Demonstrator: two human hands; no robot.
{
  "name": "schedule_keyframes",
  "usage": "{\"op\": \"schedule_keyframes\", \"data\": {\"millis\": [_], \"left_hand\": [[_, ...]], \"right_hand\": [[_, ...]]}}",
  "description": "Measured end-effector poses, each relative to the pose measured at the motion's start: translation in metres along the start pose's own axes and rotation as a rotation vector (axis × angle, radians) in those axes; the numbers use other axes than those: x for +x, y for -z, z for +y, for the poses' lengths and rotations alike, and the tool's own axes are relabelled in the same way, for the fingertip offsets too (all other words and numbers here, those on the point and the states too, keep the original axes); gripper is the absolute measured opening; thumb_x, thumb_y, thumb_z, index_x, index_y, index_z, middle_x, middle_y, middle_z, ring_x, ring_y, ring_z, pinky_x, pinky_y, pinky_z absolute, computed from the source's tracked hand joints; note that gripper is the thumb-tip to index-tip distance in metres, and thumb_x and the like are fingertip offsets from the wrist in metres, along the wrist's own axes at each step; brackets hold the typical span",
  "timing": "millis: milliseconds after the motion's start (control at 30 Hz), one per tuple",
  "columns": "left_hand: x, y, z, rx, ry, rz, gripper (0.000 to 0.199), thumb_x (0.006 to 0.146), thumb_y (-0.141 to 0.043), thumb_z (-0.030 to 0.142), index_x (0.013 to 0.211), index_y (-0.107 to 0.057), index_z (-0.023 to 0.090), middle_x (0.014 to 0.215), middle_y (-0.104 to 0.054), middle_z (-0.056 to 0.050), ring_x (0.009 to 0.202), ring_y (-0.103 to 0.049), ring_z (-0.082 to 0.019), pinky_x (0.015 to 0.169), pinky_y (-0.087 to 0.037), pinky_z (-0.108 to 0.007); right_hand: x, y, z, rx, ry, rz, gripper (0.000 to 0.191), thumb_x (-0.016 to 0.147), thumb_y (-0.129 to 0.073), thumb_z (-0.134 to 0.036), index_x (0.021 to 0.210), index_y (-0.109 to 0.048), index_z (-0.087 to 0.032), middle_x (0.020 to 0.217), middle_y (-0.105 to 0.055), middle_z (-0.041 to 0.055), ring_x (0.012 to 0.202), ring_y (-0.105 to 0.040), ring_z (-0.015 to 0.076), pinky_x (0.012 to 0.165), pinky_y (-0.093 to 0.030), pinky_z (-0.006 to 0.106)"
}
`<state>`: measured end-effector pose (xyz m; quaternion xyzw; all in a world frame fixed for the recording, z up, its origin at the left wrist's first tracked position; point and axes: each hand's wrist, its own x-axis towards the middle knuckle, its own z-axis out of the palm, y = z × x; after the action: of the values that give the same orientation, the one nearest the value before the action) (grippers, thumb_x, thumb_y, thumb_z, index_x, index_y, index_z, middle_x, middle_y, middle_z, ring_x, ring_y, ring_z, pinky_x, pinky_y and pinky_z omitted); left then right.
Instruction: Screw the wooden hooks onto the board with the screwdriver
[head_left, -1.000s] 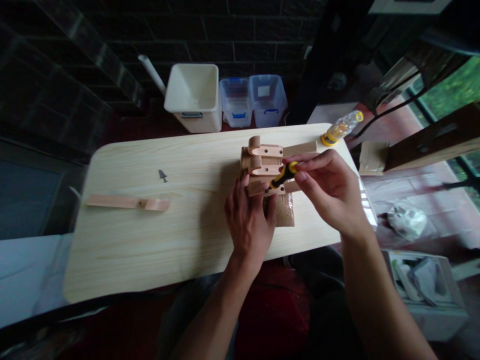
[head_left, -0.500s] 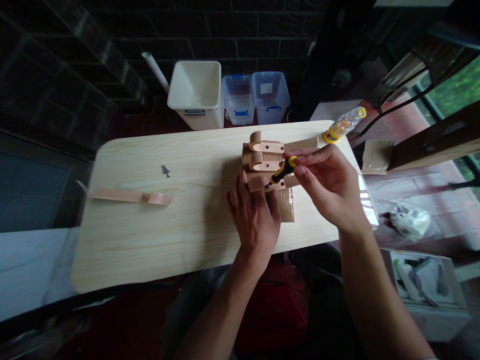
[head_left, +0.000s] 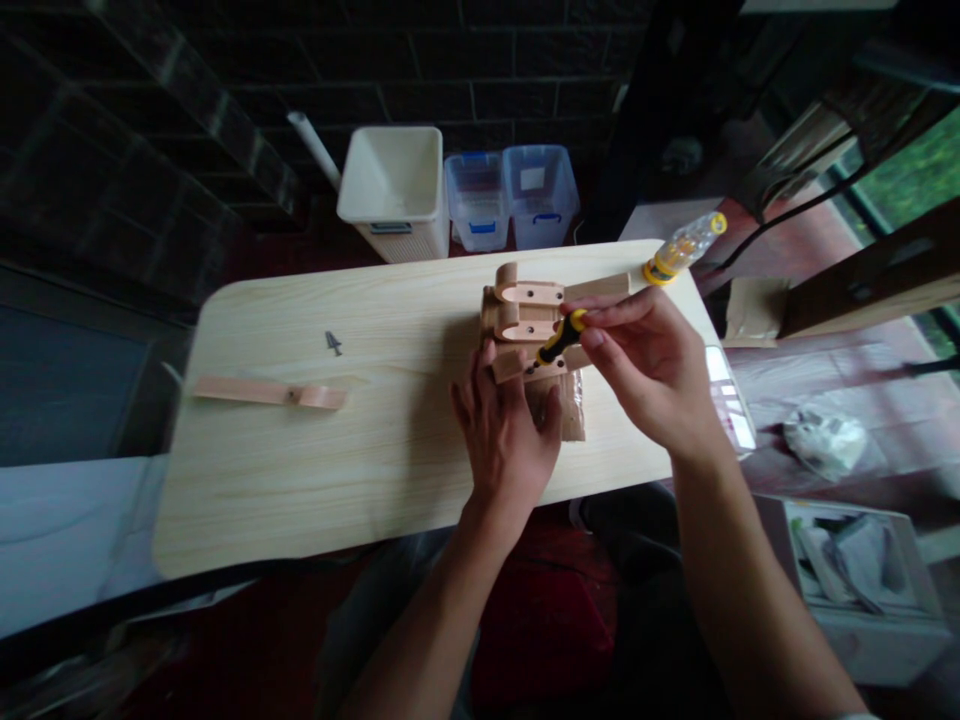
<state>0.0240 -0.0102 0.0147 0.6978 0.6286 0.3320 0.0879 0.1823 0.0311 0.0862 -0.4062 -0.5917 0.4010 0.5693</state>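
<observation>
In my right hand (head_left: pixel 652 365) I grip a black and yellow screwdriver (head_left: pixel 561 338) by its handle. Its tip points down and left at a dark screw on the lowest wooden hook (head_left: pixel 541 368). My left hand (head_left: pixel 510 430) steadies that hook, with fingers at its curved end and the thumb lower on the right. A brown wooden board (head_left: pixel 562 412), partly in shiny clear wrap, lies under the hooks. Two more hooks sit above, the middle hook (head_left: pixel 525 328) and the top hook (head_left: pixel 529 292), both with dark screws in them.
On the table (head_left: pixel 300 490), a loose wooden hook (head_left: pixel 255 392) and several dark screws (head_left: pixel 333 343) lie to the left. A clear yellow-ended screwdriver bit container (head_left: pixel 684 248) stands at the back right corner. A white bin (head_left: pixel 394 190) and blue-handled clear boxes (head_left: pixel 540 195) stand behind the table.
My left thumb has moved slightly, and the screwdriver handle has shifted a little in my right fingers. The view has moved slightly; the hooks and board stay in place.
</observation>
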Motion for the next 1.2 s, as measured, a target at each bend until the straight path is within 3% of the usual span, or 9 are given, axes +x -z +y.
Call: {"op": "schedule_keyframes", "data": {"millis": [200,467,1200], "left_hand": [[0.009,0.006,-0.011,-0.023,-0.044,-0.057,0.048,0.105,-0.072,0.035,0.15,-0.064,0.02,0.171,-0.054,-0.023,0.165,-0.044,-0.044,0.135,-0.039,-0.068],[0.01,0.004,-0.013,-0.06,-0.048,-0.039,0.043,0.107,-0.071,0.032,0.148,-0.066,0.023,0.17,-0.054,-0.02,0.162,-0.047,-0.042,0.133,-0.044,-0.065],[0.013,0.003,-0.022,-0.075,-0.101,-0.067,0.039,0.109,-0.068,0.033,0.147,-0.065,0.024,0.17,-0.052,-0.019,0.159,-0.049,-0.042,0.131,-0.048,-0.067]], "right_hand": [[0.001,0.0,0.001,0.006,0.014,0.001,0.016,0.101,-0.084,-0.04,0.104,-0.072,-0.031,0.119,-0.085,0.0021,0.13,-0.08,0.0252,0.117,-0.067,0.046],[0.0,0.0,-0.002,-0.011,-0.001,0.012,0.014,0.102,-0.083,-0.037,0.104,-0.072,-0.03,0.123,-0.085,0.0026,0.131,-0.079,0.0249,0.116,-0.067,0.045],[0.0,0.002,-0.004,-0.004,0.014,-0.031,0.008,0.103,-0.082,-0.032,0.107,-0.076,-0.029,0.127,-0.083,0.004,0.13,-0.08,0.0246,0.114,-0.069,0.043]]}}
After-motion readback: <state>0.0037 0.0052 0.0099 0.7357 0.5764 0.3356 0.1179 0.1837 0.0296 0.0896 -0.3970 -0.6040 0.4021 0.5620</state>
